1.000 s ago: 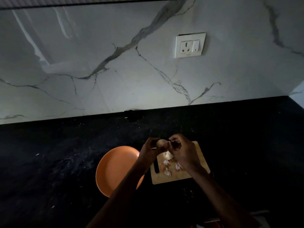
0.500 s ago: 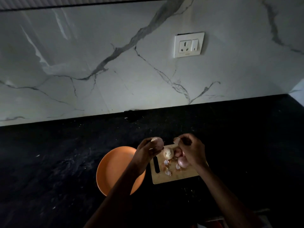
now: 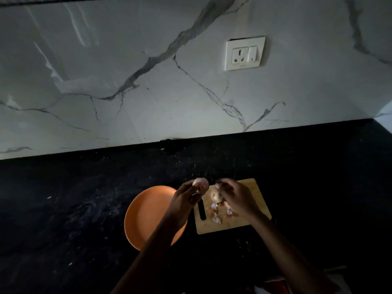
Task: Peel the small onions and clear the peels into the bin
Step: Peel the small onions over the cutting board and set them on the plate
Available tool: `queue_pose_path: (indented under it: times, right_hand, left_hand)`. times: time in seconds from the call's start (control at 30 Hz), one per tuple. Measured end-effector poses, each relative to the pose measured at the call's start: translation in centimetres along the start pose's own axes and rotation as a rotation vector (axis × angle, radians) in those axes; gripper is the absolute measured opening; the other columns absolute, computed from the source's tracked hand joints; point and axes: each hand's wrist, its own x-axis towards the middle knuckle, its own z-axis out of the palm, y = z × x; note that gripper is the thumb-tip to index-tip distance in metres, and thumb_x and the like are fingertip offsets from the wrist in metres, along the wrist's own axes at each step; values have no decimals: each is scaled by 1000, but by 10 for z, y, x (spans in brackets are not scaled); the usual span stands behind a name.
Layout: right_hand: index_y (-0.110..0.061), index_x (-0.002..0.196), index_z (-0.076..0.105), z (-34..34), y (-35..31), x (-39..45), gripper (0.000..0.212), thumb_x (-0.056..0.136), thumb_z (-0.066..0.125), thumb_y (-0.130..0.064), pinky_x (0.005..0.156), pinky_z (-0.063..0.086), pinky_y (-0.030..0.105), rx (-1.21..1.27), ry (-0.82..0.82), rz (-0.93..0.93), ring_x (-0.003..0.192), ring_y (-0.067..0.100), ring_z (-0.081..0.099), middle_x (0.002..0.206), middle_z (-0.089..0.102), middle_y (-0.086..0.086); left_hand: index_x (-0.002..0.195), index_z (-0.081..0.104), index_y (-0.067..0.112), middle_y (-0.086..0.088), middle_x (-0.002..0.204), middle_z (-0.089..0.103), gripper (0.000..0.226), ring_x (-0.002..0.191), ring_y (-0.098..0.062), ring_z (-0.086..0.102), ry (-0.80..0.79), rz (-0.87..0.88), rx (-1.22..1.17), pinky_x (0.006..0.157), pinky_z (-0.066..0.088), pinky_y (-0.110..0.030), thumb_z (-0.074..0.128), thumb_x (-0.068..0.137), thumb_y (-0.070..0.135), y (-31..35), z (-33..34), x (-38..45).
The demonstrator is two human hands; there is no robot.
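Black stone counter (image 3: 74, 209), dim light, wide bare stretches to left and far right. Wooden cutting board (image 3: 252, 200) sits near the front, its left edge just beside an orange plate (image 3: 146, 215); neither reaches the counter's back edge under the marble wall (image 3: 127, 71). Left hand (image 3: 184, 200) grips a small onion (image 3: 201, 184), raised over the gap between plate and board. Right hand (image 3: 235, 198) hovers over the board, fingers curled downward; blurred, so whether it pinches anything cannot be told. Another onion (image 3: 214, 195) lies on the board beneath it, with pale peels (image 3: 216, 218) scattered toward the board's handle slot. Socket plate (image 3: 245, 53) on wall above.
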Motion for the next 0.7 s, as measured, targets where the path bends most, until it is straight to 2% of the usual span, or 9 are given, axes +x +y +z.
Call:
queue_pose_path:
  times: [0.07, 0.1, 0.17, 0.23, 0.3, 0.37, 0.47, 0.6, 0.7]
  right_hand:
    - [-35, 123, 64, -2, -13, 2, 37, 94, 58, -56, 78, 57, 21, 60, -42, -52, 98, -3, 66, 108, 70, -18]
    - [-36, 125, 64, -1, -18, 3, 38, 93, 59, -56, 81, 56, 17, 56, -53, -86, 99, -7, 65, 108, 68, -22]
    - [-37, 125, 63, 0, -22, 4, 34, 93, 64, -50, 81, 51, 10, 53, -53, -155, 101, -11, 62, 111, 65, -25]
    - [-40, 119, 66, 1, -21, 5, 28, 91, 70, -40, 85, 53, 15, 35, -18, -240, 107, -4, 62, 116, 65, -22]
    - [-43, 107, 68, 1, -19, 5, 23, 88, 75, -30, 82, 54, 17, 37, 10, -293, 105, -1, 63, 112, 64, -18]
    - [-35, 95, 71, 1, -19, 5, 16, 86, 78, -25, 78, 54, 15, 79, 44, -269, 97, 0, 65, 103, 66, -15]
    - [-24, 96, 72, 1, -18, 3, 5, 91, 73, -23, 71, 52, 13, 76, 44, -203, 84, -2, 68, 91, 72, -15]
    - [-31, 99, 71, 1, 5, 1, 10, 94, 68, -24, 63, 59, 24, -78, -52, -68, 80, -3, 68, 92, 72, -13]
    - [-24, 102, 74, 6, 19, 0, 15, 91, 70, -15, 78, 57, 22, -195, -71, -101, 92, 5, 69, 100, 72, -9]
  left_hand:
    - [118, 61, 7, -10, 109, 73, 25, 102, -19, 70, -6, 35, 15, 81, 56, -23, 57, 94, 14, -1, 6, 0]
    - [116, 60, 6, -9, 103, 74, 22, 97, -17, 71, -4, 51, 22, 78, 56, -22, 56, 95, 9, -1, 9, -1]
    - [115, 57, 2, -11, 100, 73, 20, 93, -16, 71, -9, 93, 28, 78, 56, -23, 56, 95, 4, 0, 12, -1]
    - [117, 54, -1, -13, 104, 73, 22, 97, -20, 71, -16, 123, 36, 79, 56, -25, 56, 96, 4, 2, 11, 1]
    - [118, 52, -4, -15, 107, 73, 24, 99, -22, 71, -21, 134, 51, 79, 56, -26, 57, 96, 4, 1, 9, 2]
    - [119, 51, -8, -19, 110, 71, 27, 99, -24, 70, -16, 118, 37, 81, 57, -28, 58, 97, 4, 0, 9, 3]
    - [117, 52, -5, -21, 111, 69, 30, 102, -26, 67, -14, 102, -16, 82, 57, -28, 61, 93, 10, -3, 9, 1]
    - [109, 58, 9, -17, 116, 66, 34, 106, -26, 64, 36, 61, -40, 87, 53, -31, 67, 81, 27, -4, 6, -2]
    - [111, 55, 11, -13, 119, 65, 22, 107, -23, 64, 60, 23, -28, 84, 49, -31, 61, 93, 23, -5, 3, 0]
